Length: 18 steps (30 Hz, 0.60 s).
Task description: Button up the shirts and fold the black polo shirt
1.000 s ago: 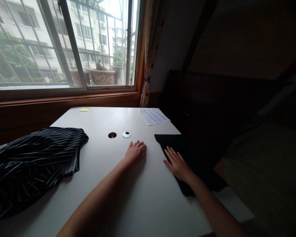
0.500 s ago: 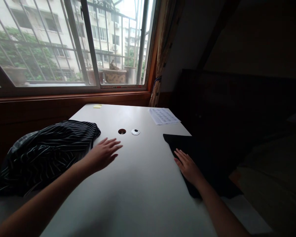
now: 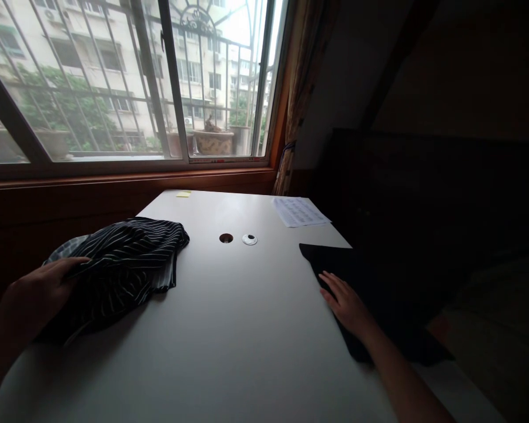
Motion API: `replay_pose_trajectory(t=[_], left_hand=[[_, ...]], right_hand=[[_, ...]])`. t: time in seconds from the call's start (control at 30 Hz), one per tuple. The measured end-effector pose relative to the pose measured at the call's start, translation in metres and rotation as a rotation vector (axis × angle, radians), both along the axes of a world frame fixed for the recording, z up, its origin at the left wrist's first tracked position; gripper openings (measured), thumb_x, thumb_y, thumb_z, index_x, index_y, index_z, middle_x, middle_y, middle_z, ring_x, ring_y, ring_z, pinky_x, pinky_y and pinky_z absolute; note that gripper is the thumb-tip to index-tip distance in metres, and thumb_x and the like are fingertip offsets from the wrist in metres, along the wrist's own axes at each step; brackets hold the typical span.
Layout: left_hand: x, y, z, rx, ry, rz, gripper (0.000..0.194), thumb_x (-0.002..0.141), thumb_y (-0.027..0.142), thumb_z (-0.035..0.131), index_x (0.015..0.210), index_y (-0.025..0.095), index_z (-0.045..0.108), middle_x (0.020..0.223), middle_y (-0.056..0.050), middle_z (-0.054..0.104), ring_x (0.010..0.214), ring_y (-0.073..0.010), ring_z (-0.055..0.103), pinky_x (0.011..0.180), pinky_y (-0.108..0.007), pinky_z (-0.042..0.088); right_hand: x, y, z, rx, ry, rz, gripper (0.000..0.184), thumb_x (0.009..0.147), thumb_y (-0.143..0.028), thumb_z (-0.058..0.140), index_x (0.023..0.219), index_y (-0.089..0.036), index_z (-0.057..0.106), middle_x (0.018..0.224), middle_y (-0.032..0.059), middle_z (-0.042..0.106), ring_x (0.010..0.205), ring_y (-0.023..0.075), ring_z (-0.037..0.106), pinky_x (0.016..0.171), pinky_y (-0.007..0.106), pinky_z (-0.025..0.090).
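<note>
At the left of the white table (image 3: 238,329) lies a bunched black garment with white stripes (image 3: 127,258). My left hand (image 3: 42,296) is closed on its near left part, with the fingertips partly hidden in the folds. Over on the right, my right hand (image 3: 346,305) rests open and flat on a dark folded cloth (image 3: 379,294), fingers stretched out towards its left edge. This cloth lies along the table's right side, and its far outline fades into the dark.
Near the table's far end are a cable hole (image 3: 226,238) and a round white cover (image 3: 249,239). Printed sheets (image 3: 300,211) lie at the back right, a yellow sticky note (image 3: 184,194) at the back left. Behind stands a barred window (image 3: 114,82) with a curtain (image 3: 286,158).
My left hand has moved left and back from above the table's middle and taken hold of the striped garment, whose near left end is drawn in. My right hand stays on the dark cloth.
</note>
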<state>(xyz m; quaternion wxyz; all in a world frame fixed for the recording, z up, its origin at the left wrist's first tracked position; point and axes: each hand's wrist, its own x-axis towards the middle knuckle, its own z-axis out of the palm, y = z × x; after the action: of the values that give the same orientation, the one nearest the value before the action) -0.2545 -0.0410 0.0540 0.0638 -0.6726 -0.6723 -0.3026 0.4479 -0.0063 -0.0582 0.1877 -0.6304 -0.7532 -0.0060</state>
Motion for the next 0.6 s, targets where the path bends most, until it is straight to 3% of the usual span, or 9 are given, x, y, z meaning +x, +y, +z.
replay_pose_trajectory(t=[0.1, 0.27, 0.5, 0.6], left_hand=[[0.032, 0.001, 0.014, 0.043, 0.075, 0.142, 0.035, 0.089, 0.042, 0.038, 0.114, 0.03, 0.059, 0.1, -0.01, 0.069, 0.084, -0.0351, 0.067, 0.078, -0.053, 0.053], [0.098, 0.009, 0.03, 0.094, -0.027, 0.027, 0.029, 0.088, 0.034, 0.043, 0.11, 0.025, 0.06, 0.097, -0.005, 0.07, 0.084, -0.0282, 0.069, 0.079, -0.043, 0.055], [0.198, 0.019, 0.0, 0.012, -0.099, -0.346, 0.03, 0.085, 0.02, 0.044, 0.11, 0.022, 0.062, 0.107, -0.006, 0.073, 0.094, -0.0227, 0.071, 0.085, -0.032, 0.055], [0.234, 0.018, -0.013, -0.026, -0.15, -0.465, 0.035, 0.084, 0.012, 0.042, 0.111, 0.021, 0.062, 0.108, -0.007, 0.074, 0.096, -0.0212, 0.071, 0.086, -0.03, 0.055]], right_hand=[[-0.001, -0.001, 0.002, 0.018, -0.001, -0.005, 0.053, 0.098, -0.047, 0.034, 0.142, -0.022, 0.047, 0.149, 0.0098, 0.047, 0.14, 0.0282, 0.041, 0.115, 0.051, 0.033], [-0.005, -0.005, 0.006, 0.1, 0.0, 0.024, 0.05, 0.098, -0.043, 0.036, 0.143, -0.025, 0.044, 0.144, 0.0091, 0.051, 0.134, 0.0266, 0.047, 0.112, 0.047, 0.037], [-0.024, -0.005, 0.019, 0.225, -0.008, 0.107, 0.048, 0.097, -0.041, 0.045, 0.141, -0.025, 0.044, 0.139, 0.0105, 0.054, 0.128, 0.0291, 0.051, 0.109, 0.048, 0.04], [-0.05, -0.005, 0.028, 0.217, 0.05, 0.243, 0.05, 0.095, -0.042, 0.052, 0.142, -0.027, 0.043, 0.135, 0.0108, 0.056, 0.127, 0.0296, 0.052, 0.11, 0.051, 0.039]])
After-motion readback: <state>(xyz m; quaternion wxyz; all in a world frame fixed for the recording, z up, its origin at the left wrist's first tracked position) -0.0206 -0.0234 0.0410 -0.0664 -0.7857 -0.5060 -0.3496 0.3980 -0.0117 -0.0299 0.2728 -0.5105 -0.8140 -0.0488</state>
